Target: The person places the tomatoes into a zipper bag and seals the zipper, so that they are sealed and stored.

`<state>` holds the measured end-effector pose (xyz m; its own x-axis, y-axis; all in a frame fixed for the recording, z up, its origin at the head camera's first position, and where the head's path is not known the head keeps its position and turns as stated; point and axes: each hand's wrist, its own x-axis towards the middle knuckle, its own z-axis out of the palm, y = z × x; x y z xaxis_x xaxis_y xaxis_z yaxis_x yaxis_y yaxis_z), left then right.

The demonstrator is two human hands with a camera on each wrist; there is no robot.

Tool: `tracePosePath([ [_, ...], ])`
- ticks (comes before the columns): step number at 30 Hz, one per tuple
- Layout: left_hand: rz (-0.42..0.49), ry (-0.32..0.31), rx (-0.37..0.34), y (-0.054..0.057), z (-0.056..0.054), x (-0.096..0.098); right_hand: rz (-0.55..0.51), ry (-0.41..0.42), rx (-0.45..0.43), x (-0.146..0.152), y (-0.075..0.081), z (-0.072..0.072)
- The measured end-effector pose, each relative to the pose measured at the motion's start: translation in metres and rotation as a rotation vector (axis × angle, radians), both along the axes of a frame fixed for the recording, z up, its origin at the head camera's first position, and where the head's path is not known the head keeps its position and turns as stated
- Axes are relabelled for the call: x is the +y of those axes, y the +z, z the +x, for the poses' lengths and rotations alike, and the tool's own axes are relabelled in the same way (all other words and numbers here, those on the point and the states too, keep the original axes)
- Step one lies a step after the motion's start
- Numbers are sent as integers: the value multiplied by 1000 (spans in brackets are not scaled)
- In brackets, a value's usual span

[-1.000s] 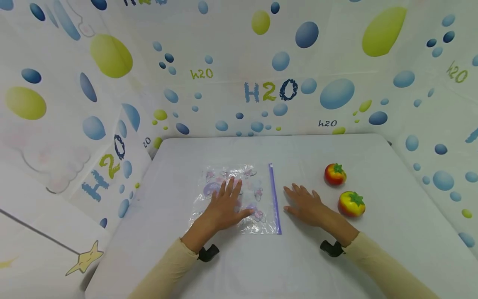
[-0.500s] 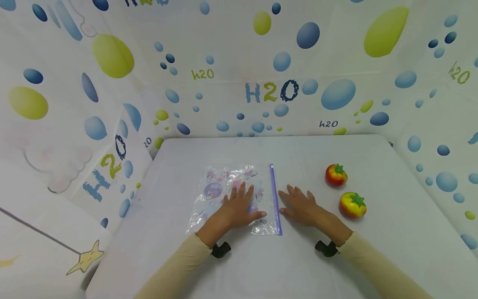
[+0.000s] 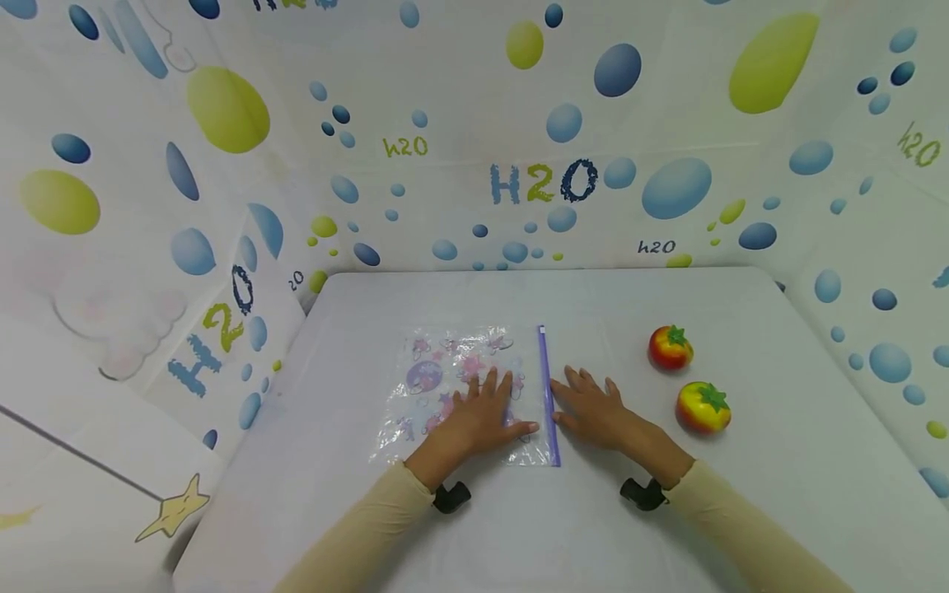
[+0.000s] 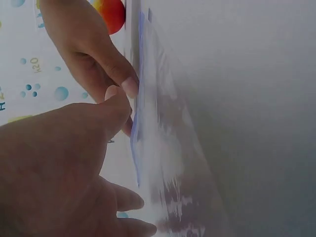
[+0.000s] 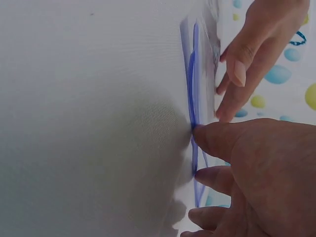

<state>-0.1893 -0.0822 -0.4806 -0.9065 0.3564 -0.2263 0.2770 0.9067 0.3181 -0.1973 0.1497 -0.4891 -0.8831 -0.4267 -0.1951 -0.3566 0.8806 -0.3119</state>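
Observation:
A clear zip bag [image 3: 424, 376] with pink and purple prints lies flat on the white table, its purple zip edge [image 3: 547, 387] to the right. Spread fingers of my left hand [image 3: 478, 422] rest over the bag's lower right part, thumb pointing at the zip. My right hand [image 3: 599, 416] is just right of the zip; in the right wrist view its thumb and fingertips [image 5: 210, 177] touch the purple strip. Whether the left fingers press down, I cannot tell. Two red-and-yellow fruits with green leafy tops, one redder [image 3: 670, 348] and one yellower [image 3: 703, 408], sit beyond the right hand.
The white table [image 3: 356, 305] ends at a back wall [image 3: 445, 206] hung with a bubble-printed sheet. Similar printed cloth covers both sides. A small black wrist camera [image 3: 452, 497] sits under the left wrist, another [image 3: 643, 494] under the right.
My left hand has slid right and slightly down across the bag, nearer the zip. My right hand has shifted left, up to the purple edge. Bag and fruits stay put.

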Motion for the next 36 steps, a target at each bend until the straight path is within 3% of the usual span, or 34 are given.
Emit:
tracePosePath([
  [13, -65, 103, 13, -7, 1, 21, -2, 0, -1, -3, 2, 2],
  [23, -128, 120, 71, -12, 3, 29, -4, -6, 20, -2, 1, 2],
  [36, -126, 130, 59, -10, 7, 27, 7, -50, 33, -2, -3, 1],
])
